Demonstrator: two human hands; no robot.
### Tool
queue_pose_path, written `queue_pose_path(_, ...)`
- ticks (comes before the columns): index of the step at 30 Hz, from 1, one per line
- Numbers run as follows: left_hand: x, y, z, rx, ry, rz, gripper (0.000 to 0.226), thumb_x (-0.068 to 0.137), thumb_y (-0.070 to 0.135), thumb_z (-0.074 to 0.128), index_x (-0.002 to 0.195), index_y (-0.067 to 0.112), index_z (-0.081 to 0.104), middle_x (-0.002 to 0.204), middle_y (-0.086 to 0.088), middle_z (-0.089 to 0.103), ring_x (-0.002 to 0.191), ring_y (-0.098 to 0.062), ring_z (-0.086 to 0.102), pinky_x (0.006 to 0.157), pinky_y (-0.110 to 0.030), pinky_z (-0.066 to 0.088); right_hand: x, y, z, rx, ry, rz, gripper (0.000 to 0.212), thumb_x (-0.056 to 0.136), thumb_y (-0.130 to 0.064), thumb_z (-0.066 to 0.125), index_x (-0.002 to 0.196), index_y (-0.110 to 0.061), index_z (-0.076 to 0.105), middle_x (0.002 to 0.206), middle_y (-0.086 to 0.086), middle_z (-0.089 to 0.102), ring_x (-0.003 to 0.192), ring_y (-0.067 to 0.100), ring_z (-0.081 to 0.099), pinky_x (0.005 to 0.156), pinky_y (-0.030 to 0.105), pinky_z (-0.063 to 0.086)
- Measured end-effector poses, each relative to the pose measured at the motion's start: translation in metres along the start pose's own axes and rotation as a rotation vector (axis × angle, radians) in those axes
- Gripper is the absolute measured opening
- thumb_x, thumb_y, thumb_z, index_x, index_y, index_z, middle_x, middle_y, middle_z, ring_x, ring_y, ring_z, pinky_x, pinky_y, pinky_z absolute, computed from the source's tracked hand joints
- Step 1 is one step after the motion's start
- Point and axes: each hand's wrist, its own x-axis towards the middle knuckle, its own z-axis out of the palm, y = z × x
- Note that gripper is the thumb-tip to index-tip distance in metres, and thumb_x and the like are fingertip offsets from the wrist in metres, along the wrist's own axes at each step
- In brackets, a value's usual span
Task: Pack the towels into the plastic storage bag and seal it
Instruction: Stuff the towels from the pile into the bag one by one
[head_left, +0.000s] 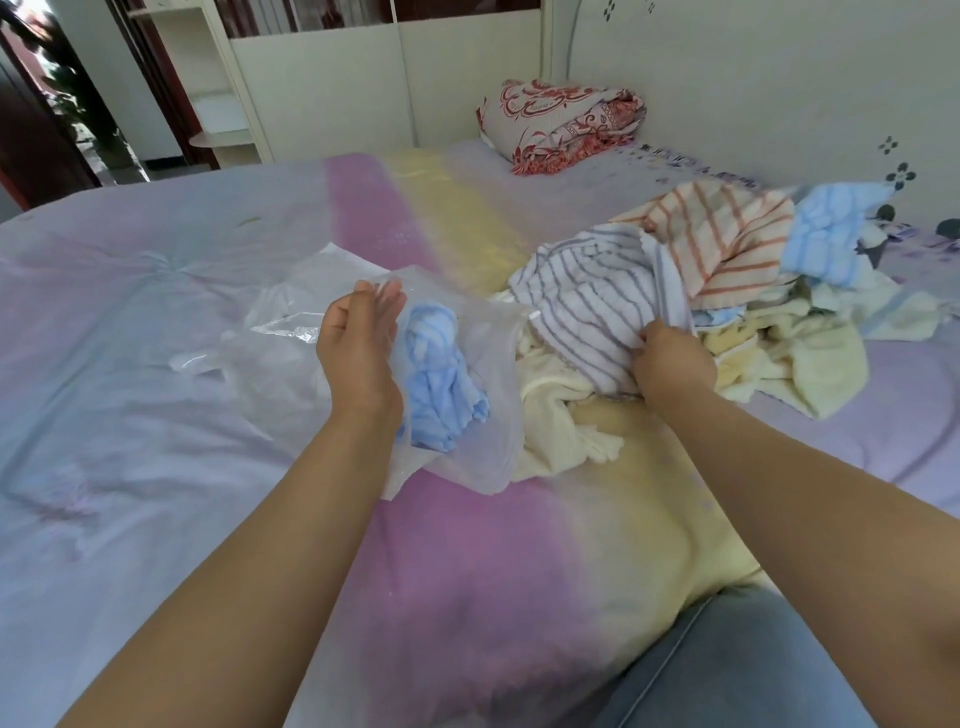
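A clear plastic storage bag (488, 447) lies on the bed in the middle, with a blue towel (441, 384) bunched inside it. My left hand (358, 348) holds the bag's upper edge, fingers straight and pointing up against the plastic. To the right, my right hand (670, 364) grips a white towel with grey stripes (587, 301) on top of the towel pile. The pile also holds an orange-striped towel (727, 234), a light blue towel (826, 228) and several pale yellow towels (800, 358).
The bed is covered by a pastel purple, pink and yellow sheet (156, 415). A second clear bag (275, 322) lies flat left of my left hand. A folded red patterned quilt (561, 124) sits at the headboard wall. My jeans-clad knee (737, 665) is at bottom right.
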Motion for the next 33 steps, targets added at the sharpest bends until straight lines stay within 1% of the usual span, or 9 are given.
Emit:
queue_pose_path(5,-0.002,0.0,0.004,0.032,-0.026,0.003,0.014,0.097,0.027,0.056,0.088,0.017,0.058,0.106,-0.001,0.075,0.102,-0.012,0.07,0.1,-0.031,0.048,-0.008,0.0,-0.017,0.266,0.169,-0.016,0.029,0.093,-0.032,0.05,0.094,-0.006,0.062,0.11,0.016,0.057,0.102,0.037,0.054,0.078,0.041,0.046)
queue_pose_path(10,-0.003,0.004,0.003,0.071,-0.047,0.006,0.014,0.097,0.028,0.056,0.093,0.015,0.057,0.107,-0.001,0.075,0.102,-0.01,0.07,0.096,-0.028,0.048,-0.024,-0.036,-0.066,0.6,0.42,-0.355,0.029,0.096,-0.03,0.045,0.087,-0.007,0.061,0.141,0.003,0.049,0.13,0.02,0.041,0.106,0.032,0.032)
queue_pose_path(13,-0.002,0.006,-0.002,0.066,-0.036,0.008,0.013,0.097,0.028,0.056,0.09,0.017,0.057,0.108,-0.002,0.075,0.102,-0.01,0.07,0.094,-0.027,0.048,-0.054,-0.061,-0.103,0.884,0.495,-0.473,0.026,0.098,-0.025,0.037,0.088,-0.01,0.055,0.103,-0.012,0.061,0.094,-0.007,0.051,0.082,0.022,0.04)
queue_pose_path(15,-0.001,0.008,-0.005,0.059,-0.031,0.011,0.013,0.097,0.028,0.056,0.088,0.018,0.057,0.108,-0.002,0.075,0.102,-0.01,0.07,0.092,-0.026,0.048,-0.079,-0.076,-0.121,1.031,0.575,-0.571,0.019,0.098,-0.019,0.032,0.085,-0.014,0.044,0.078,-0.017,0.043,0.071,-0.009,0.043,0.067,0.017,0.034)
queue_pose_path(19,0.0,0.009,-0.006,0.063,-0.027,0.013,0.013,0.097,0.028,0.055,0.089,0.018,0.058,0.107,-0.001,0.075,0.101,-0.01,0.07,0.093,-0.027,0.048,-0.086,-0.085,-0.105,1.168,0.237,-0.459,0.009,0.1,-0.022,0.039,0.099,-0.013,0.04,0.089,-0.004,0.047,0.081,0.004,0.047,0.078,0.025,0.042)
queue_pose_path(25,-0.001,0.008,-0.005,0.088,-0.026,0.002,0.015,0.097,0.03,0.055,0.097,0.015,0.059,0.107,0.0,0.075,0.101,-0.009,0.07,0.097,-0.03,0.049,-0.067,-0.046,-0.045,0.168,-0.469,-0.072,0.107,0.08,-0.056,0.062,0.15,-0.01,-0.004,0.158,0.013,0.006,0.143,0.034,0.022,0.112,0.041,0.027)
queue_pose_path(27,-0.001,0.007,-0.005,0.102,-0.032,-0.003,0.015,0.097,0.03,0.055,0.096,0.015,0.059,0.107,0.001,0.075,0.101,-0.009,0.07,0.099,-0.031,0.048,-0.069,-0.042,-0.038,0.178,-0.591,-0.094,0.085,0.087,-0.049,0.057,0.147,-0.005,0.015,0.151,0.015,0.029,0.134,0.032,0.038,0.104,0.035,0.036)
queue_pose_path(30,-0.001,0.007,-0.005,0.116,-0.042,-0.009,0.015,0.097,0.031,0.055,0.095,0.016,0.059,0.108,0.0,0.075,0.101,-0.009,0.07,0.099,-0.031,0.048,-0.069,-0.039,-0.041,0.155,-0.525,-0.084,0.037,0.086,-0.051,0.056,0.089,-0.014,0.056,0.088,0.007,0.064,0.079,0.023,0.06,0.059,0.028,0.044)
queue_pose_path(33,-0.001,0.007,-0.004,0.119,-0.058,-0.008,0.014,0.097,0.032,0.055,0.092,0.019,0.058,0.107,0.002,0.075,0.102,-0.009,0.07,0.099,-0.031,0.048,-0.068,-0.043,-0.067,0.163,-0.457,-0.147,0.032,0.085,-0.043,0.06,0.091,-0.011,0.061,0.086,0.005,0.064,0.076,0.022,0.06,0.062,0.029,0.044)
